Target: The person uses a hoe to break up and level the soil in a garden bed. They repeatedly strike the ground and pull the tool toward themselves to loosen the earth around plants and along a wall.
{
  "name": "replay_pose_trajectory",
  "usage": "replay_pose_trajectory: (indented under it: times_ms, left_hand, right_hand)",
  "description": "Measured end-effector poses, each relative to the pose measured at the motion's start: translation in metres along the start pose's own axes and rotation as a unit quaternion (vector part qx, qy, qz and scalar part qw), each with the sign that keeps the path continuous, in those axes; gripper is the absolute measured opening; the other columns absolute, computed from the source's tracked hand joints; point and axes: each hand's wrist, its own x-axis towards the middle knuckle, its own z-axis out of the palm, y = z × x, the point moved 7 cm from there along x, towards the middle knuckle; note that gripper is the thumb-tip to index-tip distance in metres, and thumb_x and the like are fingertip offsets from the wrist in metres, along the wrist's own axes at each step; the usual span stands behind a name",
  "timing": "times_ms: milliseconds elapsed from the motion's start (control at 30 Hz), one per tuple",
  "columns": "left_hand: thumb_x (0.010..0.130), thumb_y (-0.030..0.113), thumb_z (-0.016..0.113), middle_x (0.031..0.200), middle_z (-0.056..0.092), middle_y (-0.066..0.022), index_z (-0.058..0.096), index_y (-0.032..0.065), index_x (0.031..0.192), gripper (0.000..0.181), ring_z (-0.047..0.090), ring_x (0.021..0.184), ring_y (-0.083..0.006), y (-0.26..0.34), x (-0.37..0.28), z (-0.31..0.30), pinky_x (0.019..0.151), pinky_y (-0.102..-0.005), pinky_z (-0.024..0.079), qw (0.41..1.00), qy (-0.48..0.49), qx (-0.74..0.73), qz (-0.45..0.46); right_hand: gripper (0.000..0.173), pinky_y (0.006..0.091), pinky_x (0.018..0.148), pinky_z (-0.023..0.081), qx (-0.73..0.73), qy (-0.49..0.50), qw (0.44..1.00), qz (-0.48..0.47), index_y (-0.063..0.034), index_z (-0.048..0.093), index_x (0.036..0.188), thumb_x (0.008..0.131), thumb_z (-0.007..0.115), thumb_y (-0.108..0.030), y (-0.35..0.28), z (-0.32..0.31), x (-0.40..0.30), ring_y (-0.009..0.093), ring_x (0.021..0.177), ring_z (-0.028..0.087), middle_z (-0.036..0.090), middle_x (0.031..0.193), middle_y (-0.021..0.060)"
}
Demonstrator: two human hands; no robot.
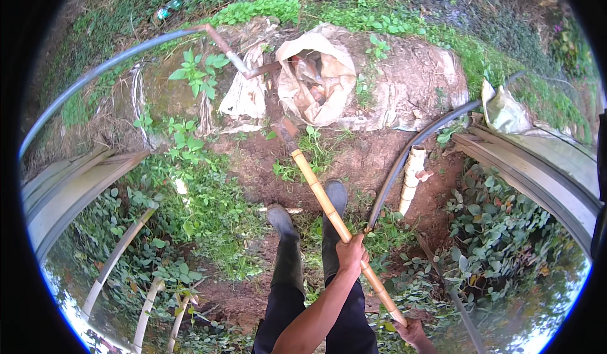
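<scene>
A bamboo-handled hoe [327, 204] slants across the view, its dirty metal head [286, 132] low over the bare soil in front of a sack. My left hand [352, 254] is closed around the lower half of the bamboo shaft. At the shaft's butt end, my right hand [411, 332] grips it near the bottom edge of the picture. Just beyond the hoe head stands an open, soil-stained woven sack [350, 65] with plastic waste [307, 69] inside. The rubber boots [281, 221] on my feet are on the ground to the left of and beneath the shaft.
A white pipe with a tap [411, 176] rises beside a dark hose [393, 169] on the right. A grey-blue pipe [109, 57] arcs at upper left. Frame rails [85, 188] and leafy plants [502, 226] flank the path. Weeds [189, 72] grow along the soil bank.
</scene>
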Motion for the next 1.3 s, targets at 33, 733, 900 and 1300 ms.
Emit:
replay_pose_trajectory:
  times_ms: [33, 733, 900, 1300]
  left_hand:
    - [0.086, 0.010, 0.063, 0.047, 0.040, 0.0005, 0.048, 0.0084, 0.063, 0.028, 0.039, 0.033, -0.0119, -0.001, -0.013, 0.008, 0.033, -0.0310, 0.034, 0.999, -0.015, 0.038, 0.006]
    - [0.086, 0.022, 0.062, 0.049, 0.054, -0.0098, 0.057, -0.0042, 0.065, 0.034, 0.054, 0.036, -0.0208, -0.005, 0.075, 0.091, 0.034, -0.0369, 0.042, 0.884, 0.009, 0.453, 0.112]
    - [0.086, 0.022, 0.059, 0.048, 0.052, -0.0082, 0.056, -0.0033, 0.064, 0.034, 0.053, 0.037, -0.0195, 0.033, 0.066, 0.148, 0.036, -0.0361, 0.042, 0.872, -0.037, 0.464, 0.151]
    - [0.086, 0.019, 0.059, 0.048, 0.053, -0.0090, 0.053, -0.0015, 0.060, 0.034, 0.053, 0.036, -0.0187, 0.014, 0.051, 0.129, 0.034, -0.0355, 0.041, 0.870, -0.017, 0.467, 0.157]
  right_hand:
    - [0.035, 0.0294, 0.050, 0.040, 0.010, -0.024, 0.999, -0.036, -0.0008, 0.061, 0.073, 0.090, 0.067, -0.031, -0.021, 0.015, -0.009, 0.007, 0.054, 0.049, 0.054, 0.057, -0.0001]
    - [0.059, 0.0345, 0.046, 0.041, 0.135, 0.077, 0.987, 0.038, -0.0029, 0.052, 0.061, 0.099, 0.044, -0.048, -0.049, 0.129, 0.031, 0.016, 0.047, 0.052, 0.051, 0.051, 0.0053]
    - [0.054, 0.0336, 0.048, 0.039, 0.159, 0.082, 0.984, -0.013, -0.0016, 0.053, 0.067, 0.100, 0.045, -0.044, -0.083, 0.125, 0.083, 0.014, 0.050, 0.050, 0.052, 0.055, 0.0052]
    - [0.052, 0.0303, 0.044, 0.038, 0.239, 0.026, 0.970, 0.025, -0.0046, 0.048, 0.065, 0.101, 0.044, -0.042, -0.026, 0.144, 0.053, 0.012, 0.046, 0.047, 0.047, 0.052, 0.0011]
